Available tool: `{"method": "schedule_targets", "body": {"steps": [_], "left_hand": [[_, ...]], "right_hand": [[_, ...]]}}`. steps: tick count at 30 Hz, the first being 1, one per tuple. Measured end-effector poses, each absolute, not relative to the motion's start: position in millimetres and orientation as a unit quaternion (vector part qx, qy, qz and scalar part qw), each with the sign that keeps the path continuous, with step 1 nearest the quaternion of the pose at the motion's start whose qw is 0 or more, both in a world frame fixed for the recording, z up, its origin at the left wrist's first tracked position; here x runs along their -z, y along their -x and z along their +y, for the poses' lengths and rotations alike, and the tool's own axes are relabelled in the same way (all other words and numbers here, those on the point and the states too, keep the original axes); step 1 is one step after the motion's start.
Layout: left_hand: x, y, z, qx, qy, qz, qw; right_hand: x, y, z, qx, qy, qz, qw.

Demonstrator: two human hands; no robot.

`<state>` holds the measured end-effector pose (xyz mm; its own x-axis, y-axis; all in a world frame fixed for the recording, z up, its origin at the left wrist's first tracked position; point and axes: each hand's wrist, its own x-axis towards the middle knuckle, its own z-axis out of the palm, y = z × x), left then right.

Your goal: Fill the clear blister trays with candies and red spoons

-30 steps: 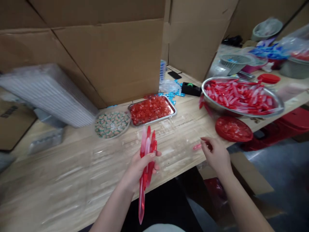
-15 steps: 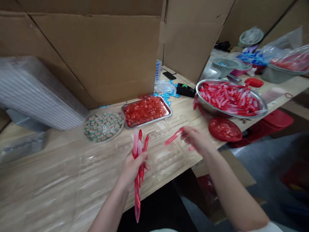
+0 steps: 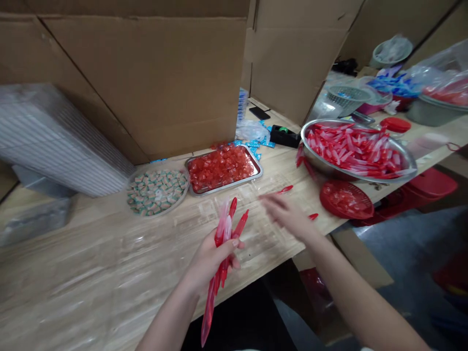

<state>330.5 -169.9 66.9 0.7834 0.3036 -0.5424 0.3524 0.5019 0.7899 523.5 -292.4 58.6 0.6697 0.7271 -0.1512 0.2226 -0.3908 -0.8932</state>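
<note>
My left hand point(image 3: 215, 256) is closed round a bunch of slim, pen-shaped red plastic pieces point(image 3: 207, 317), some with clear or pale ends. The bunch slants above the front part of the worktop. My right hand point(image 3: 283, 214), a little blurred, hovers over clear plastic trays point(image 3: 263, 229) with its fingers stretched out and no piece visible in them. Just behind its fingers lies a single red piece point(image 3: 285, 189). Another red tip point(image 3: 313, 216) shows beyond the wrist, the rest of it hidden.
A steel bowl point(image 3: 360, 175) heaped with red pieces stands right, beside a red basket point(image 3: 369, 210). Behind the trays are a metal tray point(image 3: 260, 171) of small red parts and a round dish point(image 3: 187, 192) of small blocks. Stacked clear trays point(image 3: 69, 141) lean against cardboard point(image 3: 146, 87).
My right hand has let go of a red piece, which now lies on the clear trays, and its fingers have stretched out leftward. The left hand's bunch has shifted slightly right and tilted.
</note>
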Motion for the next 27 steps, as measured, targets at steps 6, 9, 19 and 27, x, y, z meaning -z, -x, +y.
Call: {"method": "schedule_targets", "body": {"steps": [6, 9, 19, 27], "left_hand": [[-62, -336, -169, -0.033, -0.504, 0.388, 0.771], [-59, -329, -164, -0.076, -0.478, 0.427, 0.764], [-75, -323, -163, 0.009, -0.425, 0.294, 0.856], [-71, -310, -167, 0.078, -0.551, 0.252, 0.792]], "right_hand": [[-69, -535, -279, -0.277, 0.757, -0.269, 0.527], [-64, -604, -292, 0.011, 0.888, -0.184, 0.421], [-56, -589, -286, 0.035, 0.909, -0.29, 0.299], [-61, -477, -265, -0.521, 0.609, -0.278, 0.53]]}}
